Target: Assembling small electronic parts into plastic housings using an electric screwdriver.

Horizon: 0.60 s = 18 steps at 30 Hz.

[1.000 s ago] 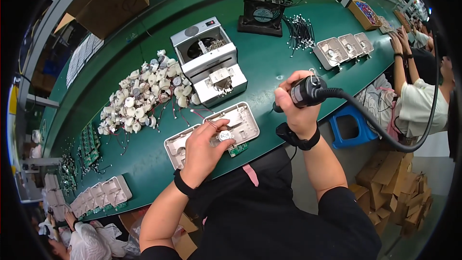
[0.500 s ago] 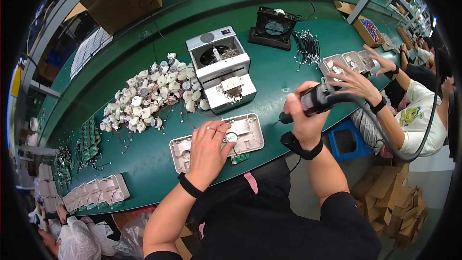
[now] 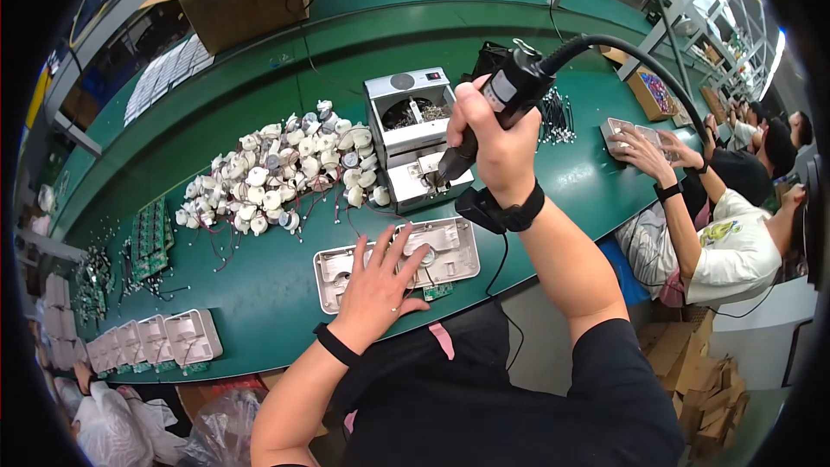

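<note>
My right hand is wrapped round a black electric screwdriver, its cable rising away to the right. The screwdriver's tip points down at the front of a white screw feeder; whether it touches a screw there I cannot tell. My left hand lies with fingers spread across a beige plastic housing, partly hiding it. Inside the housing, a small round part shows beside my fingertips. A green circuit board sticks out at the housing's near edge.
Left of the feeder lies a heap of white round parts with wires. Green circuit boards and a row of beige housings are farther left. Black wires lie right. A co-worker's hands handle housings at the right.
My right hand has carried the screwdriver up and left, from right of the housing to the screw feeder. My left hand's fingers have spread wider on the housing.
</note>
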Each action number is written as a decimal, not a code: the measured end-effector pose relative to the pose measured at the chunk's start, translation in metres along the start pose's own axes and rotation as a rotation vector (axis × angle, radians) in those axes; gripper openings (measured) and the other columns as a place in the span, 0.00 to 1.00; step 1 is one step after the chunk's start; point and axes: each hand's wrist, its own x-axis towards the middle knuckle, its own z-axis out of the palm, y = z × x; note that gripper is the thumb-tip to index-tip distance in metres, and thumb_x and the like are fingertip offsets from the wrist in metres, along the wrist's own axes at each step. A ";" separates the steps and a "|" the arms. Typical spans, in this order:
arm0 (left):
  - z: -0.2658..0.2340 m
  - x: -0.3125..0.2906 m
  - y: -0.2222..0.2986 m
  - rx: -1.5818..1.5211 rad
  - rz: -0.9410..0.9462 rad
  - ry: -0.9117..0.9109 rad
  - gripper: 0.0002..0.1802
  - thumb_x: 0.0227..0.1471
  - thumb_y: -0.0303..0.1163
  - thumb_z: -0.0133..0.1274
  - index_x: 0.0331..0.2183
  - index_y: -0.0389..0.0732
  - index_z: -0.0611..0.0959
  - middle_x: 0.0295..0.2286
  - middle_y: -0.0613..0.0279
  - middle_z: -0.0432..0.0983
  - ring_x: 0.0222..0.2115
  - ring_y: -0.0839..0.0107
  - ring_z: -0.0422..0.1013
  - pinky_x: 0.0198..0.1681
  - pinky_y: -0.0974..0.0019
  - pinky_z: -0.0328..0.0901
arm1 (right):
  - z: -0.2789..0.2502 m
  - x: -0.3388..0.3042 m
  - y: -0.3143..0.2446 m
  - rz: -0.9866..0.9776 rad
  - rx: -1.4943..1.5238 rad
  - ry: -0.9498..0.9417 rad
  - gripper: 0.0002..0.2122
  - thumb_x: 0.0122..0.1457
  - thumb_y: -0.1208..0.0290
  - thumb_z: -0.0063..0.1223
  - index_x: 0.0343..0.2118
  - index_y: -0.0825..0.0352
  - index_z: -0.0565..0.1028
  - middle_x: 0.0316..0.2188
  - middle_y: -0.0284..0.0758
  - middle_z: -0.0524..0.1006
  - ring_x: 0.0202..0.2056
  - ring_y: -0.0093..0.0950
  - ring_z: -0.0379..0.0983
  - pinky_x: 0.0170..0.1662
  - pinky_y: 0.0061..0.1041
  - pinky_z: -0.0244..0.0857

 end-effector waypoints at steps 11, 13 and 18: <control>0.013 0.004 -0.005 -0.058 -0.140 0.083 0.41 0.30 0.45 0.70 0.47 0.40 0.73 0.54 0.51 0.60 0.57 0.55 0.57 0.59 0.46 0.51 | -0.005 -0.086 -0.007 0.073 0.230 -0.106 0.12 0.58 0.76 0.49 0.41 0.65 0.60 0.19 0.37 0.68 0.19 0.25 0.64 0.26 0.28 0.64; 0.014 0.007 -0.001 -0.067 -0.155 0.104 0.40 0.29 0.44 0.71 0.45 0.39 0.73 0.53 0.52 0.61 0.56 0.55 0.57 0.60 0.46 0.51 | -0.006 -0.091 0.002 0.055 0.169 -0.111 0.12 0.58 0.76 0.49 0.41 0.65 0.60 0.20 0.37 0.68 0.19 0.25 0.65 0.26 0.28 0.65; 0.019 0.004 0.000 -0.059 -0.162 0.160 0.39 0.28 0.42 0.72 0.43 0.39 0.73 0.51 0.53 0.62 0.56 0.56 0.58 0.60 0.46 0.50 | -0.009 -0.090 0.016 0.038 0.101 -0.137 0.12 0.57 0.77 0.49 0.41 0.66 0.60 0.20 0.38 0.69 0.19 0.25 0.65 0.27 0.28 0.66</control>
